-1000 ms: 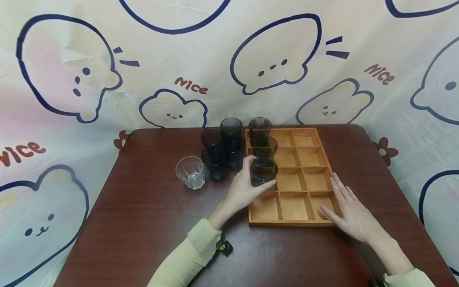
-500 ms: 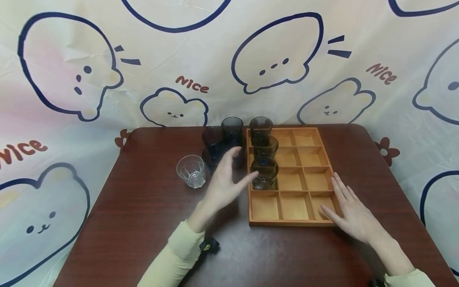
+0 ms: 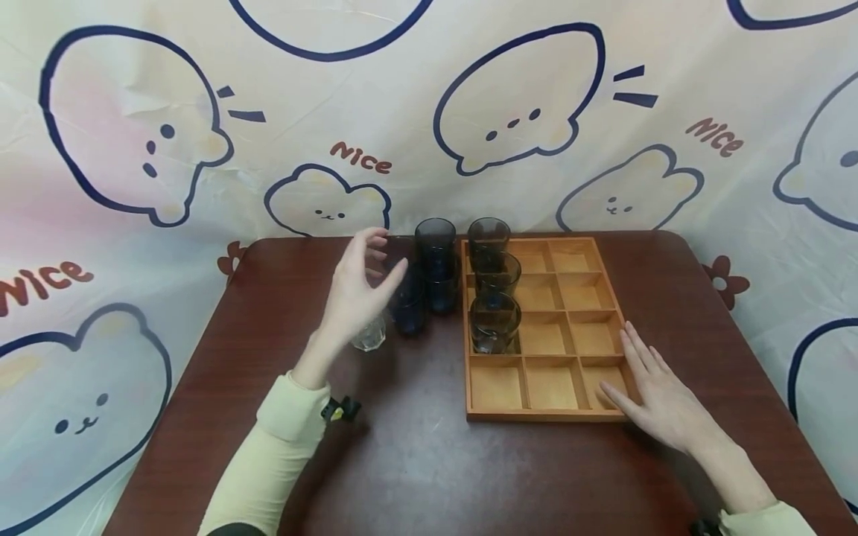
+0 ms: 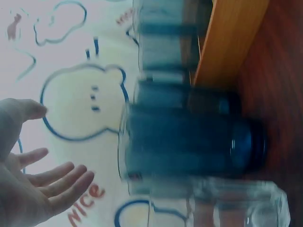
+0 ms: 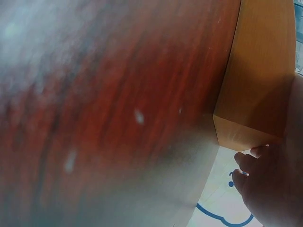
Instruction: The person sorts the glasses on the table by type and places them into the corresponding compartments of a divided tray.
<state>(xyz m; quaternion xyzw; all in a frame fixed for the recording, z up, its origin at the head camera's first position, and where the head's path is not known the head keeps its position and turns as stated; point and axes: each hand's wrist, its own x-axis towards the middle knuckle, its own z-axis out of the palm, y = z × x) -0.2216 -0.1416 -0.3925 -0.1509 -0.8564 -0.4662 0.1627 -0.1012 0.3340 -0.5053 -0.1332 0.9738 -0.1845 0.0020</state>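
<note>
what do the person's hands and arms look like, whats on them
The left hand and right hand are gloveless. The left sleeve and right sleeve are pale yellow-green. A small black device with a yellow-green patch shows by the left sleeve.

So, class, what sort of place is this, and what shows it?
Probably a staged indoor work corner: a cartoon-printed sheet hangs behind a brown table, which bears a divided wooden tray.

Pale glare on the tabletop (image 3: 429, 461); both wrist views blurry
</note>
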